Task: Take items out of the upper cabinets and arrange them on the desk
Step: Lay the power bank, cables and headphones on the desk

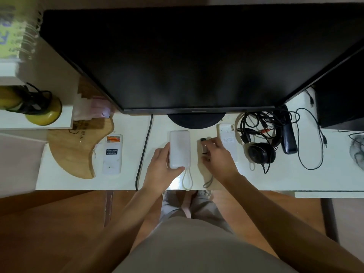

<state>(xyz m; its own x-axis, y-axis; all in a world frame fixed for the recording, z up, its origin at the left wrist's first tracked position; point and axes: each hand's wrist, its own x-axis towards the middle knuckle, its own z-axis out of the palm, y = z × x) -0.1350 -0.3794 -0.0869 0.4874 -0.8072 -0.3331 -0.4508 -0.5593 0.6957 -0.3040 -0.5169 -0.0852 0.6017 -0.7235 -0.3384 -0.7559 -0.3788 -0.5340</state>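
Observation:
A white power bank (179, 147) lies flat on the white desk (126, 178), just in front of the monitor stand, with a white cord loop (187, 179) trailing toward the desk edge. My left hand (164, 168) grips its lower left corner. To its right lies a small dark and beige device (204, 147) with a grey cord loop (208, 182). My right hand (217, 156) has its fingers closed on that device. Another white power bank (227, 137) lies beside my right hand.
A large black monitor (197, 60) fills the back. On the left lie a wooden board (76, 152) and a white labelled pack (112, 154). A black cable (144, 146) runs off the desk. Black headphones (261, 152), tangled cables and a dark remote (288, 136) lie at right.

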